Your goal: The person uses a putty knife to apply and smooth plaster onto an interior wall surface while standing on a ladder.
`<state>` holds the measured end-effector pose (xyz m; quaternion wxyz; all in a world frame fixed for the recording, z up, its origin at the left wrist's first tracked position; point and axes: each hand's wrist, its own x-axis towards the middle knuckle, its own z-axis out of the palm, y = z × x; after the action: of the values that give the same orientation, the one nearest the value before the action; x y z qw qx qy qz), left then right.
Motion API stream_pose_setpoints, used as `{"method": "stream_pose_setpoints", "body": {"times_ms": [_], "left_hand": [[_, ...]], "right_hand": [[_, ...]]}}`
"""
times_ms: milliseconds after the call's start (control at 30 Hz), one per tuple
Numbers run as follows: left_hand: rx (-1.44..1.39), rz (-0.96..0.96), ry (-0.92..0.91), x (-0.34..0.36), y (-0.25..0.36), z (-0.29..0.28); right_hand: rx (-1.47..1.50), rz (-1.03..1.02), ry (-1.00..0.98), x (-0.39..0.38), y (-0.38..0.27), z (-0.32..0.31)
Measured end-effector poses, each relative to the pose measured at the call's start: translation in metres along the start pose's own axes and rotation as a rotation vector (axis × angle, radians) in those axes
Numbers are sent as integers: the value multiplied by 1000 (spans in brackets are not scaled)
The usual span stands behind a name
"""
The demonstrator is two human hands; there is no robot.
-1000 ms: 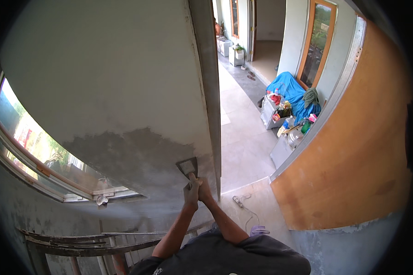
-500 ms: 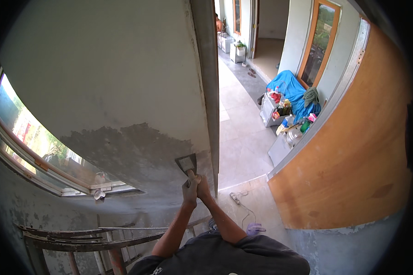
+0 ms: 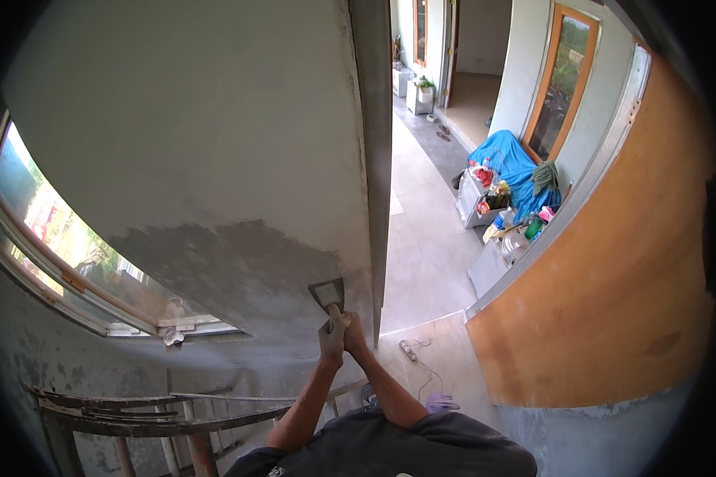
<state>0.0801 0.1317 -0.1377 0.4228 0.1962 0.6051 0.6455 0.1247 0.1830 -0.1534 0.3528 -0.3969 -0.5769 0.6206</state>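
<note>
A scraper (image 3: 327, 292) with a wide, flat blade lies against the wall (image 3: 215, 135), its blade pointing up. Both my hands are closed together round its handle. My left hand (image 3: 331, 340) is on the left side of the grip, and my right hand (image 3: 354, 332) wraps it from the right. Most of the handle is hidden by the fingers. Around and left of the blade spreads a dark grey bare patch (image 3: 215, 254) with a ragged upper edge. Above it the pale coating still covers the wall.
A wooden ladder (image 3: 167, 425) stands at lower left, below a window (image 3: 71, 262). Right of the wall's edge, a power strip (image 3: 408, 350) with a cord lies on the floor. Beyond are a blue cover (image 3: 497, 155), cluttered boxes (image 3: 485, 270) and an orange-brown panel (image 3: 581, 310).
The view has shifted slightly, so the scene sits lower and further right. Against the wall, the scraper and both hands have hardly moved. The person far down the passage is out of sight.
</note>
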Motion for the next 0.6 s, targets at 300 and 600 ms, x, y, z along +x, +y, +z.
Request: {"method": "stream_pose_setpoints", "body": {"times_ms": [300,600], "left_hand": [[20,107,-94,8,74,18],[-43,20,-9,-2,35,14]], "right_hand": [[171,-132,8,15,-78,-1],[76,-118,11,1,-34,-5]]}}
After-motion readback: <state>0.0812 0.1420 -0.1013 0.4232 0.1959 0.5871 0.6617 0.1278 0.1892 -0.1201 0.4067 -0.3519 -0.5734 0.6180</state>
